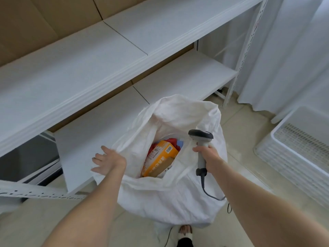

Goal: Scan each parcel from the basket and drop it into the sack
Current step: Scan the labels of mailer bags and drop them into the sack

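Left hand: the left hand is spread wide, fingers straight, holding nothing. It sits at the left rim of the sack, and the blur hides whether it touches the fabric.
Right hand: the right hand is wrapped firmly round the handle of a grey handheld barcode scanner with a dark head, which points away from the person, over the sack's mouth.
Scanner cable: a dark cable runs from the base of the handle down across the sack's right side.
Sack: the big white woven plastic sack stands on the floor between the two arms, mouth gaping open, just in front of the shelving.
Parcel: an orange cardboard box with a barcode label on top lies tilted inside the sack — it is in, and no hand is on it.
Other contents: a red package and a pale blue one peek out behind the box, deeper in the sack.
Basket: the white perforated plastic basket sits on the floor to the right, well apart from the sack — its gridded bottom shows.
Shelving: white metal shelving with bare boards runs across the left and the top of the view.
Backdrop: a white curtain hangs at the right above beige floor tiles.
Foot: one sandalled foot shows just below the sack.
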